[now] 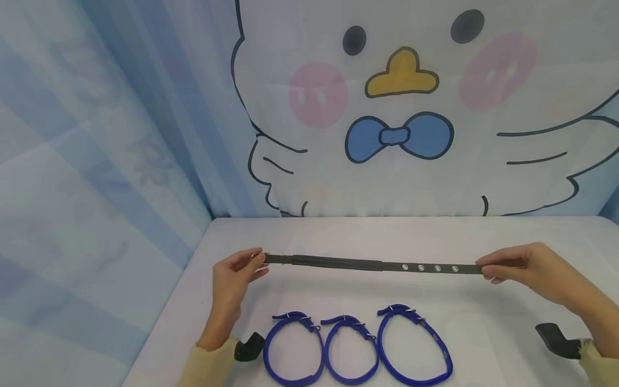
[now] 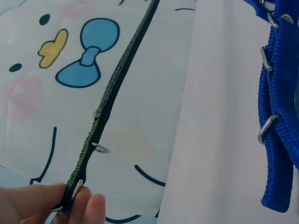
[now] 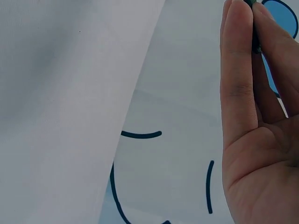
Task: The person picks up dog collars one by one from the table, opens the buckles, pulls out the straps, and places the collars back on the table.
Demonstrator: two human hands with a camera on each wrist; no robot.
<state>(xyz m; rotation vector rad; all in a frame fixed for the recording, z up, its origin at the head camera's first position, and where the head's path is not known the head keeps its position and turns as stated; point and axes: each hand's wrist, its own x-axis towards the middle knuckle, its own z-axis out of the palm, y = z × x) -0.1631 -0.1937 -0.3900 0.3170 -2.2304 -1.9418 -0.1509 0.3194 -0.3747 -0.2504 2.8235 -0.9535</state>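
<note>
A dark green collar (image 1: 338, 262) is stretched out nearly straight between both hands, above the white table. My left hand (image 1: 234, 277) pinches its buckle end between thumb and fingers; in the left wrist view metal rings (image 2: 100, 148) show close to the fingertips. The other end, past a row of metal eyelets (image 1: 437, 268), is pinched by my right hand (image 1: 537, 271). The right wrist view shows only a bit of the collar (image 3: 255, 42) between thumb and fingers. Nearer me lie three buckled blue collars: a left one (image 1: 267, 352), a middle one (image 1: 329, 357) and a right one (image 1: 447, 352).
The white table (image 1: 508, 338) ends at a curtain (image 1: 329, 177) printed with a cartoon face and a blue bow tie. Another stretch of blue and white curtain (image 1: 96, 188) hangs along the left side. Black wrist mounts (image 1: 558, 341) sit at both sleeves.
</note>
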